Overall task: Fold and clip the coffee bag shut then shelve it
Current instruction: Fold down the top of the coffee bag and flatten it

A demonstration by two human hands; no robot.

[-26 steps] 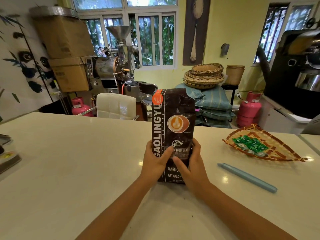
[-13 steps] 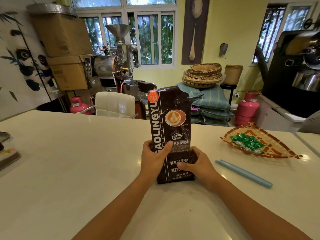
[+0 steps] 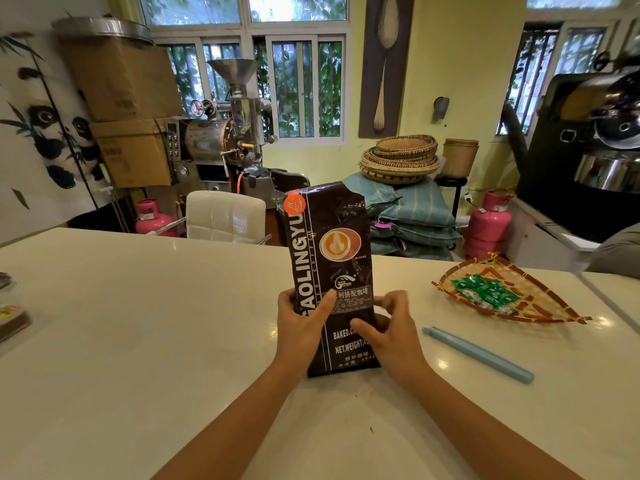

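Observation:
A tall dark brown coffee bag [image 3: 330, 251] with an orange cup logo stands upright on the white table [image 3: 138, 323], its top unfolded. My left hand [image 3: 301, 329] grips the bag's lower left side, thumb across the front. My right hand [image 3: 389, 327] holds the lower right edge, fingers and thumb pinching the side. A long light blue sealing clip [image 3: 478, 355] lies flat on the table to the right of the bag, untouched.
A woven fan-shaped tray [image 3: 540, 308] with green wrapped sweets sits at the right. A white chair [image 3: 225, 216] stands behind the table. Coffee roasters, cardboard boxes, pink gas cylinders and stacked baskets fill the room beyond. Some items lie at the table's left edge.
The bag stays upright in the same spot. My right hand has slid up from the bag's bottom right corner and now pinches its side edge; the left hand barely moved.

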